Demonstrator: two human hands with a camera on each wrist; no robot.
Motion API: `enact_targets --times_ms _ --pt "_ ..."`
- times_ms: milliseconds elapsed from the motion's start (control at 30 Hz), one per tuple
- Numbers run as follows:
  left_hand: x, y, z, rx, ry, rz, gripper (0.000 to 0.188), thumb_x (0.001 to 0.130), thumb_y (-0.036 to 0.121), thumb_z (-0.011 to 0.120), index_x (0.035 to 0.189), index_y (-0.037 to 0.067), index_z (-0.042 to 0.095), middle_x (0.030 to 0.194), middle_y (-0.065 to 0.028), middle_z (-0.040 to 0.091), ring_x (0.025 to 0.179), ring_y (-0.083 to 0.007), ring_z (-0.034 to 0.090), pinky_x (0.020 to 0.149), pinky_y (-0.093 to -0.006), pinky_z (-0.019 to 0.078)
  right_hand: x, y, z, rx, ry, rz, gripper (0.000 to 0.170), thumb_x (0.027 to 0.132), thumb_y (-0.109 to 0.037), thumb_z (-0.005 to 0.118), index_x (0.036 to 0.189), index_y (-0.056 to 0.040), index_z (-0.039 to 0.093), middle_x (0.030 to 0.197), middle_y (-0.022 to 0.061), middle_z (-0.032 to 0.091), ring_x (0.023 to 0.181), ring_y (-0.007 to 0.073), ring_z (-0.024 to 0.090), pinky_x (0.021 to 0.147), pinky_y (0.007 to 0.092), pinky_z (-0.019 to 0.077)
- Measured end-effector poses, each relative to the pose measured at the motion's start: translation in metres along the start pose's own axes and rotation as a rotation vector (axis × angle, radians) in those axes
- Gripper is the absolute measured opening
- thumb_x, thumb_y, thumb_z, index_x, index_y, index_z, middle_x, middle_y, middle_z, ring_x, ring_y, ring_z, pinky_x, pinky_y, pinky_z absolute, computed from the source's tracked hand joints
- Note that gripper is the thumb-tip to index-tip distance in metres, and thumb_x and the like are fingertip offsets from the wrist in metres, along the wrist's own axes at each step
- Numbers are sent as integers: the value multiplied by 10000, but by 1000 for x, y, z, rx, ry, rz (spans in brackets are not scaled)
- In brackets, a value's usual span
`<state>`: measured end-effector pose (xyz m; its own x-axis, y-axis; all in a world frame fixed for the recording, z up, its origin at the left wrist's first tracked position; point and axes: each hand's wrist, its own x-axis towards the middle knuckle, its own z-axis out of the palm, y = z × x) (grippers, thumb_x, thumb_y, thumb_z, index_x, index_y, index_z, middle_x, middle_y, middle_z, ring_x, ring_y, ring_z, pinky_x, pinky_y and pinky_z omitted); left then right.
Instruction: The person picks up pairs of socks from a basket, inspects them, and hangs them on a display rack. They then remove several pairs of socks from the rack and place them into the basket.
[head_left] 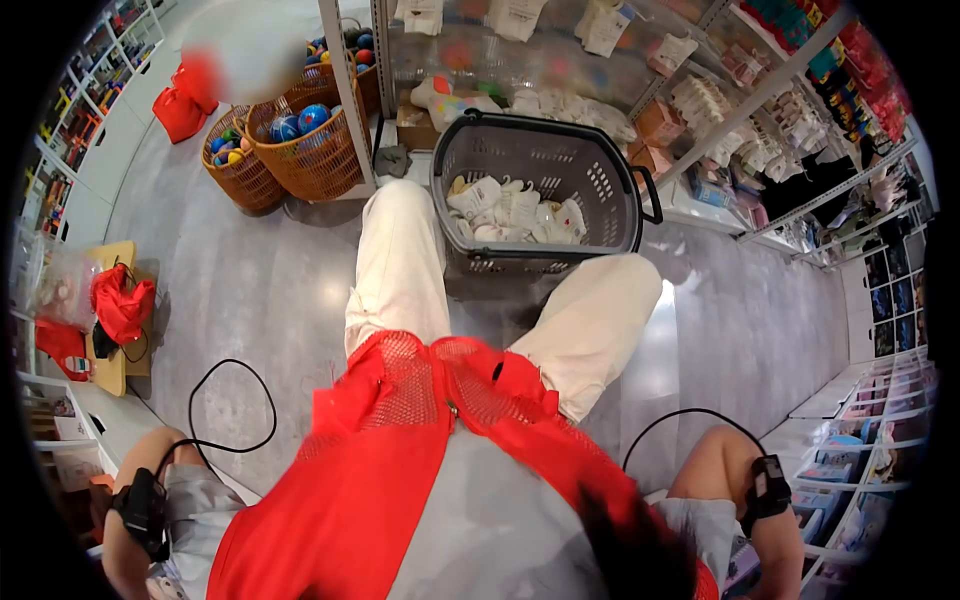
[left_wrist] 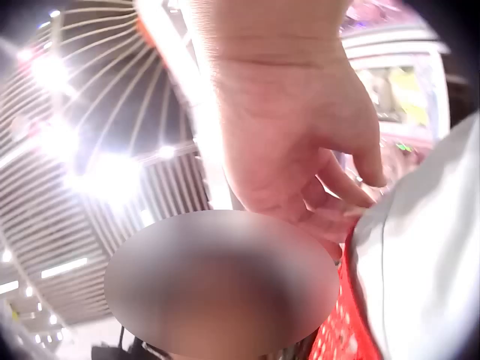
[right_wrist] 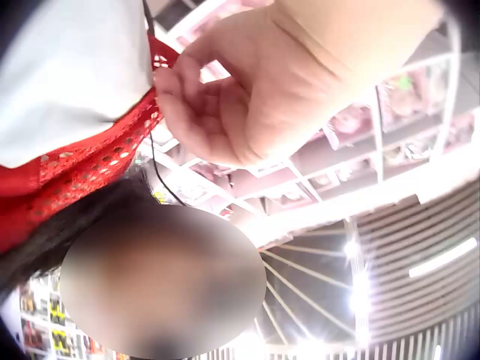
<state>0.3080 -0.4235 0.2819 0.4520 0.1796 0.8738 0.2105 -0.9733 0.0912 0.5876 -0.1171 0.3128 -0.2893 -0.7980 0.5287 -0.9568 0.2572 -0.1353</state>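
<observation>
A red mesh vest (head_left: pixel 340 480) is worn over a grey shirt (head_left: pixel 500 510). Both bent arms show at the lower corners of the head view, a camera strapped to each wrist. In the left wrist view the left hand (left_wrist: pixel 300 142) has its fingers bent against the red edge of the vest (left_wrist: pixel 346 315), gripping it, with the thumb apart. The right hand (right_wrist: pixel 240 97) pinches the vest's edge (right_wrist: pixel 97 157) between thumb and curled fingers in the right wrist view.
A dark grey basket (head_left: pixel 540 265) holding small white packs (head_left: pixel 515 210) stands on the floor beyond the knees. Wicker baskets of balls (head_left: pixel 310 160) are at upper left. A stool (head_left: pixel 110 370) holds red cloth. Black cables loop beside both arms; stocked shelves (head_left: pixel 870 450) line the right.
</observation>
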Motion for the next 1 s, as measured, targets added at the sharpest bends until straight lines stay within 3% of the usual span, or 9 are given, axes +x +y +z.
enact_targets --times_ms 167,267,367,433,533,633,800,933,1000 --pt "-1 -31 -36 -292 131 0 109 785 83 508 782 63 615 756 -20 615 618 -147 602 561 -283 471 -69 31 -6 521 -22 -232 171 783 -77 414 806 -6 567 763 133 567 647 221 572 658 325 483" --pt "-30 -84 -112 -448 -139 -559 213 824 201 584 1033 158 588 934 -32 558 810 -229 536 547 -314 511 -101 89 -2 709 164 -327 236 828 -78 377 842 8 596 784 152 602 656 231 589 659 330 497" --pt "-82 -182 -103 59 261 -856 244 865 180 505 1026 -3 501 949 -98 533 852 -182 550 745 -326 462 -141 163 -1 931 420 -389 143 780 -102 498 825 -7 594 733 126 621 609 218 606 564 325 491" --pt "-100 -265 -90 73 342 -1035 301 925 270 407 1025 11 522 948 -59 564 840 -141 557 762 -278 449 -153 216 2 1036 846 -355 182 827 -122 458 721 -66 596 600 51 602 442 146 553 461 265 470" --pt "-135 -382 -55 185 324 -1192 278 910 269 451 1042 55 569 947 -26 592 869 -105 560 788 -244 444 -197 306 -3 1250 1211 -93 118 850 -190 498 818 -86 543 628 -18 475 552 82 454 538 238 392" --pt "-206 -487 -17 45 297 -1537 290 895 307 459 1036 80 572 939 -9 599 838 -96 564 721 -240 446 -283 407 29 916 1685 692 165 830 -240 533 830 -76 550 672 -5 508 564 117 447 558 239 375" --pt "-362 -595 34 123 -99 -1830 259 797 300 534 842 60 623 710 -74 608 700 -173 585 607 -327 453 -420 419 92 531 2348 1404 141 797 -184 520 826 -53 566 646 3 513 571 109 478 526 256 403" --pt "-463 -644 65 353 -1013 -1869 293 798 203 476 973 -14 566 921 -206 590 880 -351 562 743 -420 445 -388 419 59 -44 1960 1434 169 787 -182 524 840 -32 583 681 29 561 564 91 506 501 220 395" --pt "-600 -652 90 580 -723 -1925 367 774 213 485 1065 -5 534 1084 -245 528 1000 -368 518 767 -418 458 -377 430 57 -6 1832 1489 192 784 -187 526 834 -13 590 691 48 585 573 96 527 507 216 400"
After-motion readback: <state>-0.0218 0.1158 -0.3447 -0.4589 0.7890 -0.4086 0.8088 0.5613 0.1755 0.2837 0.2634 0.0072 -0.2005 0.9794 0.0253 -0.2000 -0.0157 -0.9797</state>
